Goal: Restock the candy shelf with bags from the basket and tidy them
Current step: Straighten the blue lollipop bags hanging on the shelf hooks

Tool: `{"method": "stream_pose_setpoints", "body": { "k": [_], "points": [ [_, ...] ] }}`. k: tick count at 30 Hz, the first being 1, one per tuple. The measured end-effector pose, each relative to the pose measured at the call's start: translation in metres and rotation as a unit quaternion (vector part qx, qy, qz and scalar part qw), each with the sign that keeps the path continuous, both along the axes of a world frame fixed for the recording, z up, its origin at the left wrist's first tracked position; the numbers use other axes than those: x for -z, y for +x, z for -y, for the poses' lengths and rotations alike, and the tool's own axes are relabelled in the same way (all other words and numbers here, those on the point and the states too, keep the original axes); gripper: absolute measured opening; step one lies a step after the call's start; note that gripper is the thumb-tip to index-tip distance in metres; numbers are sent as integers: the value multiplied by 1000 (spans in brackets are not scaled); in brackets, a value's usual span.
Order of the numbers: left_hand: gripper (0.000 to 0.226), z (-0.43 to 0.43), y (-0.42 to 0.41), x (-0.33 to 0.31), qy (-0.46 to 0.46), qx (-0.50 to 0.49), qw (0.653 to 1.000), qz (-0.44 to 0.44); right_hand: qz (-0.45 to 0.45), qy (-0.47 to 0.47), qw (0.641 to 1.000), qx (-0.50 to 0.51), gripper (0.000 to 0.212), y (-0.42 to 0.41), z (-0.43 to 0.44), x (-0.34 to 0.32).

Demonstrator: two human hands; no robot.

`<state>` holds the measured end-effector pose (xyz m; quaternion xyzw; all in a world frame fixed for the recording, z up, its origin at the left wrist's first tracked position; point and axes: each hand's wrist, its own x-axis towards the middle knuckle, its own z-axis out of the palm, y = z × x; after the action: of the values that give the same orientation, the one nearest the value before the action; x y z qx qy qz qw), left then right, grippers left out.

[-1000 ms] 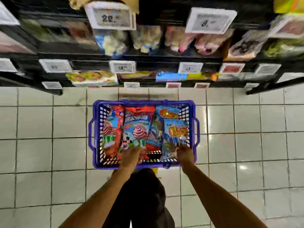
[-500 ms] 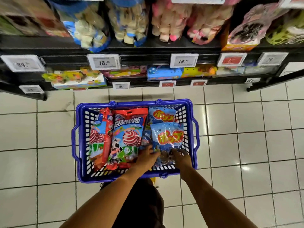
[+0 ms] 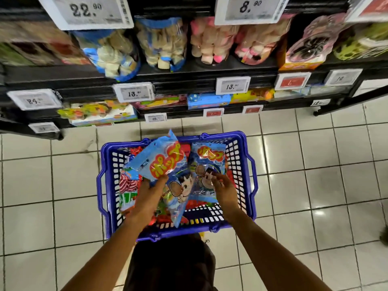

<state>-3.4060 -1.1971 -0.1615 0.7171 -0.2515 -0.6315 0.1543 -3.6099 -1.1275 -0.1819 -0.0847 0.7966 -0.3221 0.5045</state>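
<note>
A blue plastic basket (image 3: 241, 164) stands on the tiled floor in front of the candy shelf (image 3: 189, 74). My left hand (image 3: 149, 192) grips a light blue candy bag (image 3: 163, 162) and holds it tilted above the basket. My right hand (image 3: 224, 185) pinches the lower part of a second light blue candy bag (image 3: 207, 160), which is lifted slightly at the basket's right side. Red lollipop bags (image 3: 128, 183) lie underneath at the left, mostly hidden by the blue bags and my hands.
The black shelves hold marshmallow bags (image 3: 212, 40) and boxed sweets (image 3: 100, 114), with white price tags (image 3: 134, 92) along the edges. White floor tiles (image 3: 315, 175) surround the basket. A shelf foot (image 3: 346, 101) juts out at the right.
Both hands went from resting on the bags in the basket to each gripping a light blue bag. The left bag has been raised and tilted. The view has tipped up toward the shelves.
</note>
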Motion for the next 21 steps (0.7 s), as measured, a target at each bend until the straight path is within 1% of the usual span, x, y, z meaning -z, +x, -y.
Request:
{"method": "stream_pose_setpoints", "body": {
  "k": [2,4,5,6,7,8,9,10,12,13,15,17,19,21],
  "points": [
    [37,10,17,8,11,-47,999,-13,-13,23,999,-25,26,-2,2,15],
    [45,17,31,13,30,-82,994,-61,-7,55,998,-33,39,-4,7,31],
    [47,19,37,15,36,-75,993,-83,-2,61,998,-26,44,-5,10,37],
    [51,21,41,18,38,-58,993,-99,4,59,998,-10,44,-6,14,42],
    [55,21,45,20,40,-48,992,-112,0,60,998,0,38,-7,16,45],
    [56,20,48,23,44,-51,990,-123,-13,69,998,0,33,-7,18,48],
    [52,18,50,27,49,-58,988,-133,-28,84,996,-16,35,-10,18,51],
    [43,16,50,30,53,-63,987,-140,-32,92,995,-35,38,-12,17,53],
    [20,15,48,31,62,-68,988,-126,-10,86,996,-31,43,-13,16,52],
    [17,15,47,32,68,-71,988,-115,-4,90,996,-11,42,-14,15,49],
    [22,15,48,30,91,-74,989,-91,11,104,994,33,40,-14,16,37],
    [23,15,49,19,109,-67,989,-72,50,96,993,55,41,-14,14,23],
    [21,16,55,4,89,-51,994,-47,58,87,993,47,42,-14,7,-1],
    [21,17,61,-18,60,-19,998,-25,55,52,997,31,47,-14,-4,-33]
  ]
}}
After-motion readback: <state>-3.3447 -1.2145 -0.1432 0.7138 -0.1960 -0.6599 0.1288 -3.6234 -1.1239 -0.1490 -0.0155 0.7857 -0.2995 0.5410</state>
